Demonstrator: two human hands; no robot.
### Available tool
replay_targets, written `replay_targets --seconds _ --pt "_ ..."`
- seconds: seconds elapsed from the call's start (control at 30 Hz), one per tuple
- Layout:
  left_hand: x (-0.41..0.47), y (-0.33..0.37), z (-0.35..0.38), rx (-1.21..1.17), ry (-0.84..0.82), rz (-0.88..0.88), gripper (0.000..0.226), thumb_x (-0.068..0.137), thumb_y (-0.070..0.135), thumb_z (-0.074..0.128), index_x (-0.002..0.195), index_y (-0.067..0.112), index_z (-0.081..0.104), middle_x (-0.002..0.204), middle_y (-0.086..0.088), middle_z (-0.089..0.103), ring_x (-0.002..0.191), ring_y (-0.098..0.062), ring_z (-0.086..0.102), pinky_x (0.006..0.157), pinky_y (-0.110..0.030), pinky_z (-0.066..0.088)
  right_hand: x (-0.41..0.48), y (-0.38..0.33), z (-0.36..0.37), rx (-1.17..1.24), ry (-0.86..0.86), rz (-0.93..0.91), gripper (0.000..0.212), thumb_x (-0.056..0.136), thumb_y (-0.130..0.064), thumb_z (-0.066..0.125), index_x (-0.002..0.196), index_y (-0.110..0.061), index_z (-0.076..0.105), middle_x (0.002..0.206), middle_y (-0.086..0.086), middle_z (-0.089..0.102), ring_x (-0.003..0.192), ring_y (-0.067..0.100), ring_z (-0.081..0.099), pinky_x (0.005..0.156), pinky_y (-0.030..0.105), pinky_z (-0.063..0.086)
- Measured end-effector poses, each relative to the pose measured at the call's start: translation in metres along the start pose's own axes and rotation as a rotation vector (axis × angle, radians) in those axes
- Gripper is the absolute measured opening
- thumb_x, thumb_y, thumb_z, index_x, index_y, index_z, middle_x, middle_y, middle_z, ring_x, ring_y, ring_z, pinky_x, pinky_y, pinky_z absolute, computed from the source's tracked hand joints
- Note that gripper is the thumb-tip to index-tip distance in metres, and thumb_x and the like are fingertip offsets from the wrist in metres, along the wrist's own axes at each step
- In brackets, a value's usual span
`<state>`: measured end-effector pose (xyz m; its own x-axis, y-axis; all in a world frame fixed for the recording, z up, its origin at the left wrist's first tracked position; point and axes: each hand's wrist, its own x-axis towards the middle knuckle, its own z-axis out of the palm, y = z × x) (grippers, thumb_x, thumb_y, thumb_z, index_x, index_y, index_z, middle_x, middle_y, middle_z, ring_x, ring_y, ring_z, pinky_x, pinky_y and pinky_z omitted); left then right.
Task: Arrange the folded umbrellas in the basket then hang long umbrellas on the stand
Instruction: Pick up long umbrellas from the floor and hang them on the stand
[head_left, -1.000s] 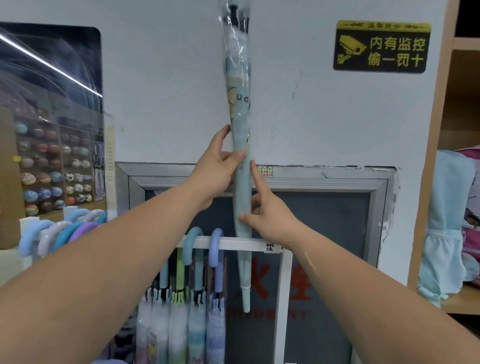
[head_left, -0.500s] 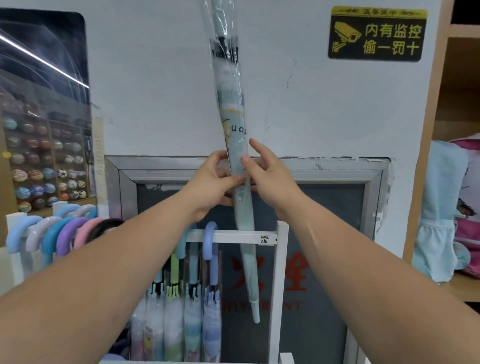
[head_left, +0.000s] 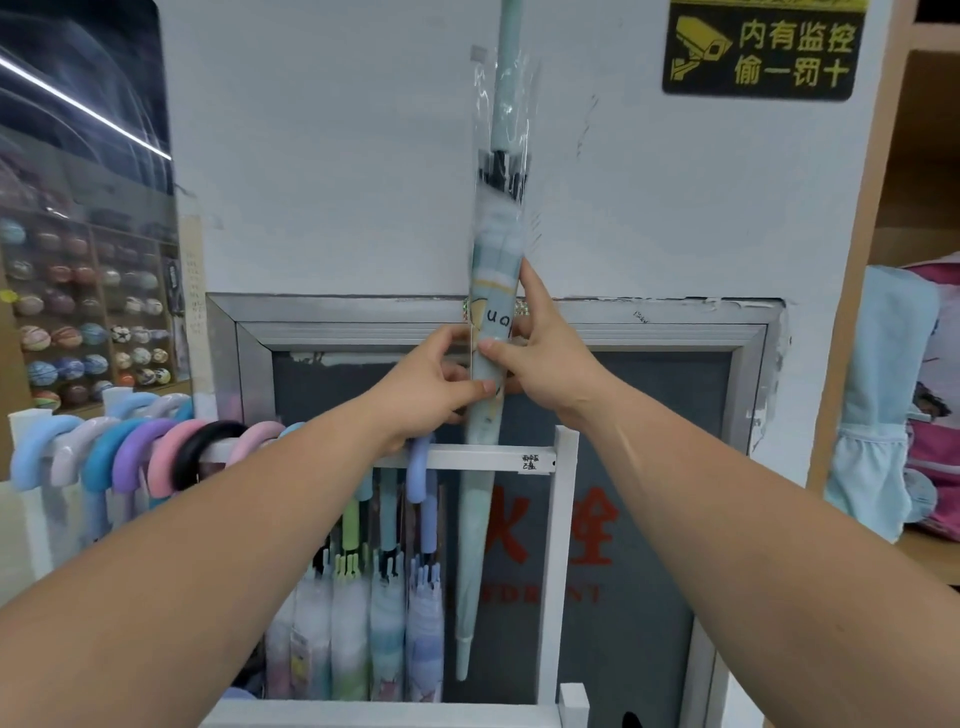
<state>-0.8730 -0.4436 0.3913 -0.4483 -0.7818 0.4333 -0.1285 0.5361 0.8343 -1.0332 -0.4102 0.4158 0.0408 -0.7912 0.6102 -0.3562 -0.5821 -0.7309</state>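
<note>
A long pale-green umbrella in a clear plastic sleeve stands upright in front of the wall, tip down, its handle running out of the top of the frame. My left hand and my right hand both grip its middle, side by side. Its lower part passes behind the white rail of the umbrella stand. Several long umbrellas hang from that rail by curved handles, and a row of pastel handles hooks over the rail at the left.
A grey framed hydrant cabinet door sits behind the stand. A yellow-on-black camera sign is on the wall above. Wooden shelving with a pale-blue bag stands at the right; a reflective panel showing balls is at the left.
The umbrella has moved downward, so its tip hangs lower beside the stand. My right hand came up from below to grip next to my left hand.
</note>
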Motion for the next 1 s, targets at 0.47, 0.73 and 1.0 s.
replay_targets --seconds 0.47,0.73,1.0 --pt "0.019 0.041 -0.014 -0.143 0.15 0.224 0.057 0.1 0.012 0.058 0.142 0.044 0.037 0.106 -0.022 0.071 0.089 -0.025 0.073 0.074 -0.037 0.061 -0.013 0.006 0.005 -0.023 -0.16 0.074 0.082 0.096 0.0 0.058 0.149 -0.052 0.023 0.121 0.005 0.069 0.113 0.025 0.066 0.084 0.056 0.059" --pt "0.02 0.036 -0.014 -0.155 0.13 0.181 0.055 0.1 0.008 0.057 0.142 0.038 0.04 0.106 -0.013 0.074 0.093 -0.031 0.074 0.069 -0.042 0.061 -0.002 -0.012 -0.006 -0.046 0.024 0.046 0.067 0.1 -0.028 0.059 0.155 -0.042 0.023 0.114 0.004 0.071 0.109 0.027 0.068 0.093 0.05 0.057" --pt "0.009 0.003 -0.006 -0.089 0.053 0.109 0.063 0.098 0.004 0.058 0.147 0.035 0.033 0.1 -0.006 0.077 0.091 -0.021 0.074 0.072 -0.038 0.061 0.012 -0.004 0.0 -0.067 0.137 0.01 0.075 0.089 -0.028 0.065 0.148 -0.052 0.027 0.113 0.01 0.065 0.107 0.028 0.067 0.094 0.054 0.055"
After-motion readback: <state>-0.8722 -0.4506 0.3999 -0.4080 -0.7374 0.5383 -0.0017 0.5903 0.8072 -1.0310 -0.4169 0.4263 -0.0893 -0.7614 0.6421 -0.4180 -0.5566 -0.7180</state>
